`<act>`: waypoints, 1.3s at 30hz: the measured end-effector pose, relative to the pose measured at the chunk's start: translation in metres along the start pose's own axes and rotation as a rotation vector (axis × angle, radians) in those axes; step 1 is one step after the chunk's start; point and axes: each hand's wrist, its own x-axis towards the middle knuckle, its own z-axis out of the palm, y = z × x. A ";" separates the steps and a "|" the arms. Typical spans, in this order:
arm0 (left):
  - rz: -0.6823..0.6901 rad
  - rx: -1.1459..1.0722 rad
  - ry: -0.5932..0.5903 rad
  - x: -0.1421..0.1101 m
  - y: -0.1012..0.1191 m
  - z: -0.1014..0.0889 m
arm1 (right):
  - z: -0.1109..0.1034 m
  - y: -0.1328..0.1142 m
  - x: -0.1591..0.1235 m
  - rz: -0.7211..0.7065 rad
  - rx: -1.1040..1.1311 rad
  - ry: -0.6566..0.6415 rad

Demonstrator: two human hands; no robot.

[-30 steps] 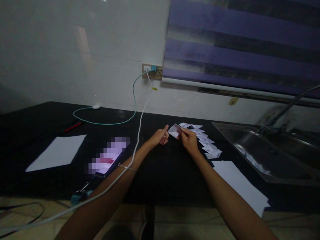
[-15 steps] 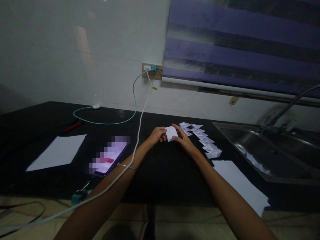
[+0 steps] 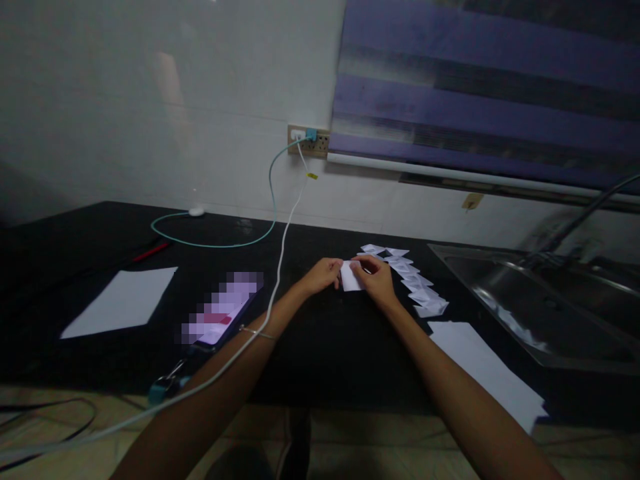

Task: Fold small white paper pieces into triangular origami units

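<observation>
A small white piece of folded paper [image 3: 352,279] is held between my two hands above the black counter. My left hand [image 3: 325,275] pinches its left edge, fingers closed. Thumb and fingers of my right hand [image 3: 376,277] grip the paper's upper right side, covering part of it. Just beyond and right of that hand lie several folded white paper pieces [image 3: 417,280] in overlapping rows. Nearer to me, under my right forearm, rests a stack of white paper sheets [image 3: 483,360].
On the left lie a white sheet [image 3: 123,303], a phone [image 3: 225,310] and a red pen-like object [image 3: 151,251]. A white cable [image 3: 280,263] runs from the wall socket [image 3: 309,142] across my left forearm. A metal sink [image 3: 530,313] sits at the right.
My right hand has shifted its grip, its thumb now on the paper's upper part. The paper has turned slightly and sits a little lower and nearer. The camera view has shifted slightly.
</observation>
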 end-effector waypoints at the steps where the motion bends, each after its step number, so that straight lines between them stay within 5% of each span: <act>1: 0.001 -0.014 0.002 0.000 0.000 0.000 | 0.000 -0.002 -0.001 -0.011 -0.015 0.007; 9: -0.049 -0.089 -0.015 -0.002 0.003 -0.002 | 0.000 -0.003 -0.004 -0.002 -0.051 0.118; 20: -0.095 -0.175 -0.051 0.004 -0.006 -0.004 | 0.001 -0.009 -0.008 -0.229 -0.188 -0.023; 25: -0.117 -0.195 -0.015 0.002 0.001 -0.003 | -0.001 -0.013 -0.009 -0.376 -0.249 -0.078; 31: -0.164 -0.248 0.070 0.000 0.009 -0.003 | -0.004 -0.018 -0.012 -0.377 -0.343 -0.048; 39: -0.200 -0.314 0.140 -0.001 0.011 -0.004 | -0.007 -0.013 -0.009 -0.513 -0.384 -0.222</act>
